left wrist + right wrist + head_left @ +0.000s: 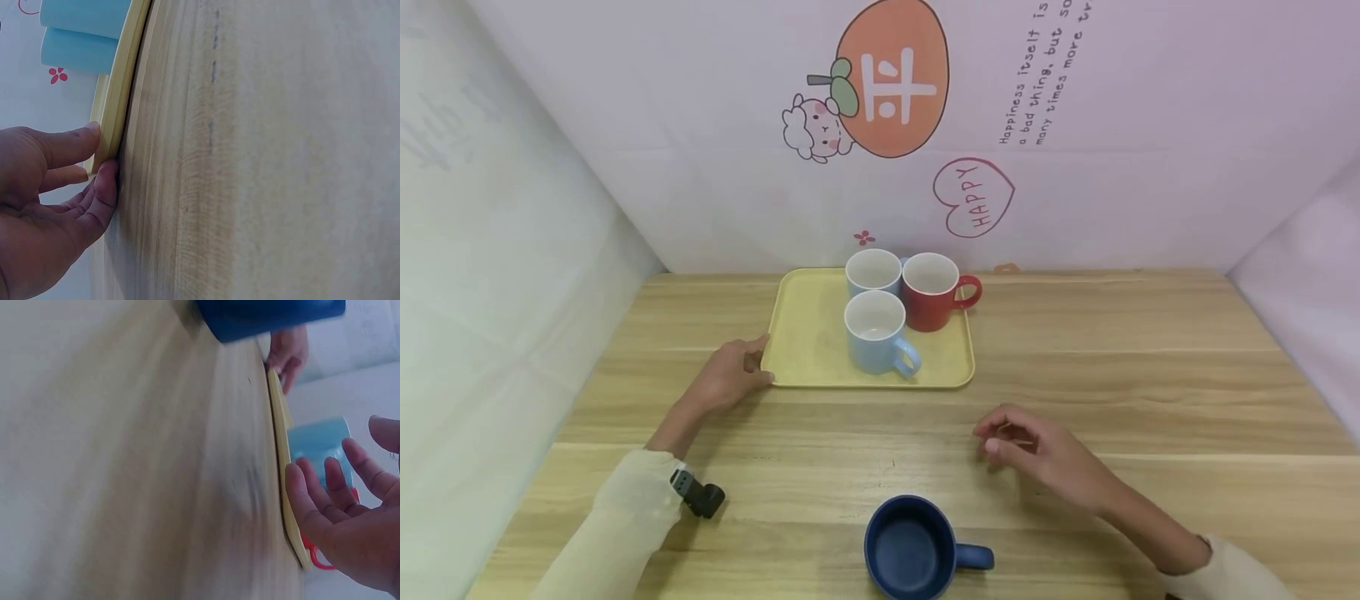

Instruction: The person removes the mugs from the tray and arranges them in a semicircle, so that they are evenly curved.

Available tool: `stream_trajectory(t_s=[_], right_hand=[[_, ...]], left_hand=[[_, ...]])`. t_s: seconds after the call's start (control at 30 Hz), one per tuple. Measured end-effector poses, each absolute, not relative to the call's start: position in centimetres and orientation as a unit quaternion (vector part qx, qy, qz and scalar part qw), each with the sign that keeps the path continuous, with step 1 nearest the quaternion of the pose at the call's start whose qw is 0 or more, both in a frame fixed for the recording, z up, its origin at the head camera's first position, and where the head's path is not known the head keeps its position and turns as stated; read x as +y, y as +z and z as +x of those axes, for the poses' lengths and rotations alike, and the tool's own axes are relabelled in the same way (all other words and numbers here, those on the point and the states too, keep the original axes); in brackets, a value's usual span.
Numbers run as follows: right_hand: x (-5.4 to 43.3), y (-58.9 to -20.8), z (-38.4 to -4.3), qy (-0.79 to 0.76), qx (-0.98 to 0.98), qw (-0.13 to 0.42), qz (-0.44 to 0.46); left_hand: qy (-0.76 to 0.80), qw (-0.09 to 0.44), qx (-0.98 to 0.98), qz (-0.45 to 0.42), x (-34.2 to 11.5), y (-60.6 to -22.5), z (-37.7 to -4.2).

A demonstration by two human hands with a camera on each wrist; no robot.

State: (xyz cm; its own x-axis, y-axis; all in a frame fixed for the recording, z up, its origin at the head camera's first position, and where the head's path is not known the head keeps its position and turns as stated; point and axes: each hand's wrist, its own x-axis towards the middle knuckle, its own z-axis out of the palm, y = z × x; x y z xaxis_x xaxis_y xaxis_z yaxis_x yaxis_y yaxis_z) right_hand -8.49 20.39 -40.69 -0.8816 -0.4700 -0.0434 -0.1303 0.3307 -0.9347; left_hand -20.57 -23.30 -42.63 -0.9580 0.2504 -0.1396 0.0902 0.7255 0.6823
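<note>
My left hand grips the left end of a yellow tray, thumb at its near corner and the other fingers along its left edge. On the tray's right half stand two light blue mugs, one in front and one behind, beside a red mug whose handle points right past the rim. My right hand is held over the table to the right of the tray's near corner, fingers loosely bent and holding nothing. A dark blue mug stands upright nearer me, handle to the right.
The wood-grain table ends at a white cloth backdrop printed with drawings and words. White cloth also hangs at the left and right sides. A small black device is at the left sleeve.
</note>
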Motion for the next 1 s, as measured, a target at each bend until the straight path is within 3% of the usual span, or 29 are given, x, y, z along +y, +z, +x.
stream_trajectory(t_s=[0.47, 1.0], right_hand=[[21.6, -40.2, -12.6, -0.501, 0.854, 0.073, -0.124], [23.0, -40.5, -17.6, -0.518, 0.854, 0.035, -0.032]], left_hand=[[0.349, 0.109, 0.926, 0.095, -23.3, -42.8, -20.7], [0.344, 0.110, 0.928, 0.096, -23.2, -42.5, -20.6]])
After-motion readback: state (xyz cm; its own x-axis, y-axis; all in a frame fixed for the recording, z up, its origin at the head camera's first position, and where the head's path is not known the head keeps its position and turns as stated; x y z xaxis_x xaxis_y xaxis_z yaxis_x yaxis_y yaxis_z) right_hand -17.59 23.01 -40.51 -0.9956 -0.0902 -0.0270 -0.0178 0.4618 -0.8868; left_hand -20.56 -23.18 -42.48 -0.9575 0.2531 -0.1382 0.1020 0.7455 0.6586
